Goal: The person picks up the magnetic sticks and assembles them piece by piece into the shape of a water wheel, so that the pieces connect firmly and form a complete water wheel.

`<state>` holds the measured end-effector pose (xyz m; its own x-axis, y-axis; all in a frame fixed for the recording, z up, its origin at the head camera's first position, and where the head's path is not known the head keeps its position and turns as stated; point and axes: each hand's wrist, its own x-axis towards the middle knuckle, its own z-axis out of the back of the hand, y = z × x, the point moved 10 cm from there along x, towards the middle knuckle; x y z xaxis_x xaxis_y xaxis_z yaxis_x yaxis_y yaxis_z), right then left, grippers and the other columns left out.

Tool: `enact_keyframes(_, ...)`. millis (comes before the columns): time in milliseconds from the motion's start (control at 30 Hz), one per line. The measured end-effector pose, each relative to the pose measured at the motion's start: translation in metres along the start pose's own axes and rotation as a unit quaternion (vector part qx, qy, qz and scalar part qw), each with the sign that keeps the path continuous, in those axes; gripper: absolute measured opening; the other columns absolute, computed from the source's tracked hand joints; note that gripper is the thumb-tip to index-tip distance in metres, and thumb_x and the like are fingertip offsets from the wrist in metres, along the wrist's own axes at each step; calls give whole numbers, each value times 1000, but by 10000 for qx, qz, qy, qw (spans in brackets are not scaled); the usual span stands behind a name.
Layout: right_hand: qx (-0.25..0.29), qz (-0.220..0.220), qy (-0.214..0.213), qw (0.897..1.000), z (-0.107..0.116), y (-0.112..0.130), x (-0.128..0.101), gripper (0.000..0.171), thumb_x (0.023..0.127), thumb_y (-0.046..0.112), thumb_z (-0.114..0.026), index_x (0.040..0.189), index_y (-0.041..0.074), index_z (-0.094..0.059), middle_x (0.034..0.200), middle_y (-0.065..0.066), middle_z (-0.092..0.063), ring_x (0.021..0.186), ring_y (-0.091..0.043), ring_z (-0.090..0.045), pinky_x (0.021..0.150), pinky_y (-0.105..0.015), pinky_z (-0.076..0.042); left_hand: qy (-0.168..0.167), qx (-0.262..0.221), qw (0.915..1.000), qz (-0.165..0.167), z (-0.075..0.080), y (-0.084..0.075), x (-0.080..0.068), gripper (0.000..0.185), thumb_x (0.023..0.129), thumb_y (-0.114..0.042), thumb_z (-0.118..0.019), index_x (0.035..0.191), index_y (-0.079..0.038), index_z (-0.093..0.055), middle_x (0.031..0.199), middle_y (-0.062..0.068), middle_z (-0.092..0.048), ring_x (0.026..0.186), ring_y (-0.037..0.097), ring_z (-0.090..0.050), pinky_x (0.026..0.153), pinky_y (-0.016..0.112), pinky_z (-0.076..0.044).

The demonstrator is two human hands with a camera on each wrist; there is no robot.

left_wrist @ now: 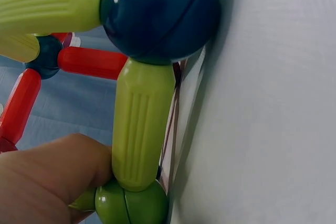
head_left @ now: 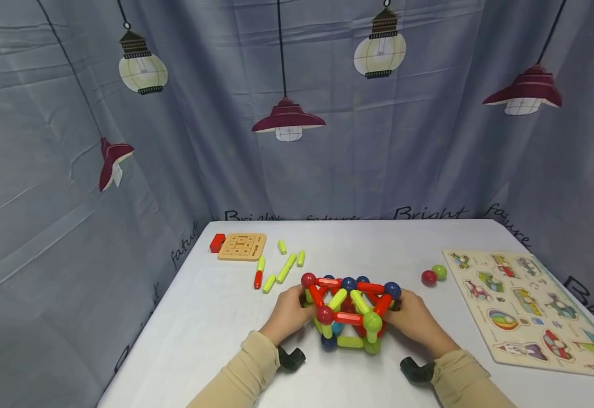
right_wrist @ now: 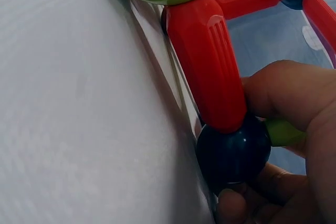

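A frame of red and yellow-green rods joined by coloured balls (head_left: 350, 309) stands on the white table (head_left: 215, 340) in front of me. My left hand (head_left: 289, 311) holds its left side. In the left wrist view a finger (left_wrist: 47, 177) presses against a yellow-green rod (left_wrist: 140, 124) between a dark blue ball (left_wrist: 160, 14) and a green ball (left_wrist: 131, 205). My right hand (head_left: 414, 317) grips the frame's right side. In the right wrist view its fingers (right_wrist: 294, 103) curl round a dark ball (right_wrist: 233, 153) at the end of a red rod (right_wrist: 207, 72).
Several loose yellow-green rods (head_left: 283, 266) and a wooden board (head_left: 242, 247) with a red block (head_left: 217, 242) lie at the back left. A red and a green ball (head_left: 433, 275) sit to the right, beside a wooden picture puzzle (head_left: 531, 311). A grey curtain hangs behind.
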<state>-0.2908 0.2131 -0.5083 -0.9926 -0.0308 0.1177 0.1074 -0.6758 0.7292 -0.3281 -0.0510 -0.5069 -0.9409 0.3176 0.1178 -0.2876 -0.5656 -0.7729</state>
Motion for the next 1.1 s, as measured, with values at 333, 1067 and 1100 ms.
enact_keyframes(333,-170,474,159,9986,-1,6,2,16,89,22,-78,104,20,-80,119,-10,-73,117,-38,-60,100,-68,-43,21,267,9995,-166,0,-5,0,24,89,-21,-75,111,-11,-73,110,8,-70,96,22,-65,85,42,-55)
enact_keyframes(1067,287,342,485,9978,-9,-1,6,31,88,26,-81,117,15,-79,123,-10,-73,120,-34,-61,103,-61,-48,308,-127,9992,216,-7,1,1,27,89,-23,-75,115,-16,-76,101,1,-73,83,17,-61,73,33,-51)
enact_keyframes(1100,314,324,479,9978,-8,0,7,30,88,26,-81,116,15,-79,123,-10,-73,120,-35,-61,103,-61,-48,300,-144,9993,190,-6,0,2,27,89,-23,-75,116,-16,-76,101,1,-73,83,18,-61,73,34,-51)
